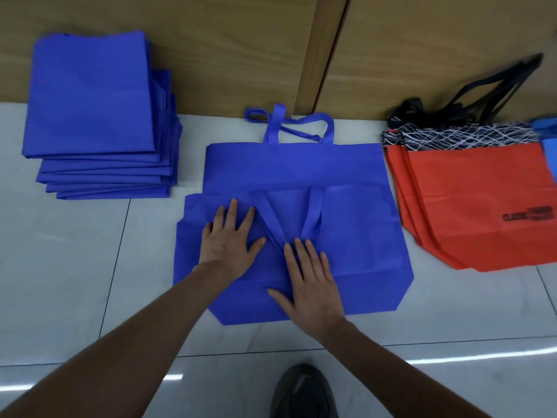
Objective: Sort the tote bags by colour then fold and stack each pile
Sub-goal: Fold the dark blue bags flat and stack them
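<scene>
A blue tote bag (346, 242) lies flat on the floor in the middle, its handles (315, 218) folded down onto its front. Another blue bag (289, 164) lies under it, with its handles (298, 125) pointing at the wall. My left hand (229, 236) presses flat on the top bag's left part. My right hand (310, 279) presses flat on the folded handles near the bag's middle. A stack of folded blue bags (96, 116) sits at the far left. Several orange-red bags (482, 206) with black patterned tops and black handles lie in a pile at the right.
A wooden wall panel (241, 49) runs along the back, right behind the bags. Pale floor tiles (75, 267) surround the bags. A dark shoe (304, 393) shows at the bottom edge. A bit of lighter blue fabric (550, 146) peeks in at the right edge.
</scene>
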A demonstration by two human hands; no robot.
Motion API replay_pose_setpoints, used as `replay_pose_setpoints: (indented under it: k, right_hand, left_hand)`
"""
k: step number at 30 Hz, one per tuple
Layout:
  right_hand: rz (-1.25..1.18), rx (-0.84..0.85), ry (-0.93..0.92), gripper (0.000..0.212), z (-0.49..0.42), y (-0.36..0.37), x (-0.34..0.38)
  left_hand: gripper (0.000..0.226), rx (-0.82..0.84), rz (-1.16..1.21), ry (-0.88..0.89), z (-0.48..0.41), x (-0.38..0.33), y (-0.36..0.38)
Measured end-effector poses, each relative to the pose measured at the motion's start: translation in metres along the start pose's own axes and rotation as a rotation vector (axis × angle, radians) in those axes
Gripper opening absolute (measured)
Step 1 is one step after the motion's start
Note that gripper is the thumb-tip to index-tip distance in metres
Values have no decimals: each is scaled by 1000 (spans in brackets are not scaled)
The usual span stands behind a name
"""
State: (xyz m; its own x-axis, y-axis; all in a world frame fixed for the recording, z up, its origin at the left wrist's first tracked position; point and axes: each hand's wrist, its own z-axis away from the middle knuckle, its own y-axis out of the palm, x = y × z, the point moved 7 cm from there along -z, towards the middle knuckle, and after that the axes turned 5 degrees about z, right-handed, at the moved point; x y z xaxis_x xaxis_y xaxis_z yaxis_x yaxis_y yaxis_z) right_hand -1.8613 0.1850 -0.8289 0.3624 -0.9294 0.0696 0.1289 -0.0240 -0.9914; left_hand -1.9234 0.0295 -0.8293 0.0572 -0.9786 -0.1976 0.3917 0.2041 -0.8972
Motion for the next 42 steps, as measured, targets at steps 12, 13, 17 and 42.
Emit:
replay_pose_setpoints:
  k: [12,13,17,42]
  right_hand:
    - [-84,-13,14,72,-48,-19,-49]
    - [-131,0,6,69,-50,-19,-50]
    - [-353,63,-133,56,-52,-18,-62]
    - [-1109,-460,673,15,-32,-29,-73]
  left_hand:
    - [29,-324,-130,274,30,22,-37]
    - [34,-345,-124,318,27,26,-39]
    - [104,-191,7,457,8,42,-36]
    - [58,-369,834,-198,-13,13,-30]
